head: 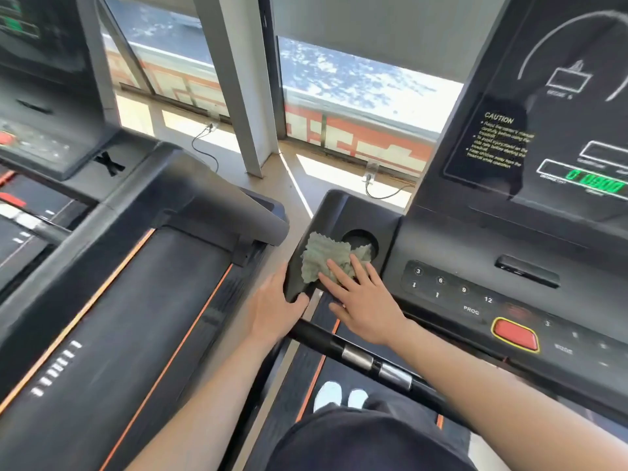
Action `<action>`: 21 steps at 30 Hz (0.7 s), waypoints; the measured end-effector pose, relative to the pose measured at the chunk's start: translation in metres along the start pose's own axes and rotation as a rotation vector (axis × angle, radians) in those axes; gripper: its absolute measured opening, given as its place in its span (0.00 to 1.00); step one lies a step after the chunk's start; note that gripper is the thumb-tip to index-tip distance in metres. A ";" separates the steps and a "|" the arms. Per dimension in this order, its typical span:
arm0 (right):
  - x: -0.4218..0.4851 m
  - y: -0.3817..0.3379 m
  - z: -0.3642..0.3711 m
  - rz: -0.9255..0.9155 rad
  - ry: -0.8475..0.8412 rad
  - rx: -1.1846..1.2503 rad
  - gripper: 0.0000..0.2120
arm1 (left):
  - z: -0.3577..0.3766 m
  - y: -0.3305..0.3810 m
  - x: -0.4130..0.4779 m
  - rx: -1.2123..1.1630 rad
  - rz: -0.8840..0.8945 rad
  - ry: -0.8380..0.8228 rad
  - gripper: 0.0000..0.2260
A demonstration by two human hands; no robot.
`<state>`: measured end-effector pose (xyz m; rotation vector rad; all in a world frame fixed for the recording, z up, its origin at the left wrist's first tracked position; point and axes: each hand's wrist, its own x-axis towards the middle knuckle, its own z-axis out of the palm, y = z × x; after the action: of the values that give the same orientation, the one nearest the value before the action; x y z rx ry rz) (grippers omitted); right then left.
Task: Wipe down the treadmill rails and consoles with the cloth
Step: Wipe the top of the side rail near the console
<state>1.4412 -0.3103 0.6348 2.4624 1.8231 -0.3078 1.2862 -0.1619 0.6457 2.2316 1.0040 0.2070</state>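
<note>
Watching from my end of the feed, I took the cloth (324, 263) for the easy part: a thin, pale green rag with a zigzag edge, crumpled and limp. It looked light enough to bunch or skid under a careless push, and soft enough to follow moulded plastic. It lay on the left wing of the console (475, 253), just beside the round cup holder (356, 234), with one fold lapping over the holder's rim. I judged it wanted no pinch at all. A flat hand on its middle would drag it along, given enough downward pressure that it did not slip out from under.

The right hand (363, 300) was set that way: fingers straight and fanned, laid flat on the near half of the cloth, curled round nothing. Its forearm came in from the lower right across the handrail (360, 358).

The left hand (275, 300) was on the console's near-left corner. Its thumb was hooked over the top edge and its fingers were out of sight beneath, which I read as a bracing grip on the plastic. Its forearm rose from the bottom of the view.

The red stop button (515, 334) sat to the right, well apart from the cloth. With green digits lit on the display (598, 180), I reckoned a wipe there would call for a lighter touch
</note>
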 end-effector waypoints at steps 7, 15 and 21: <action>-0.038 0.011 0.002 -0.034 0.141 0.116 0.22 | 0.016 -0.002 -0.011 0.096 0.433 0.256 0.21; -0.045 0.028 -0.018 0.032 0.194 0.357 0.11 | 0.048 0.030 0.009 0.487 0.553 -0.001 0.25; -0.001 0.038 -0.017 -0.013 0.089 0.243 0.27 | 0.030 0.021 0.024 0.669 0.469 0.046 0.26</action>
<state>1.4795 -0.3202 0.6488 2.6644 1.9422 -0.4530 1.3270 -0.1704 0.6327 3.0735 0.6002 0.1355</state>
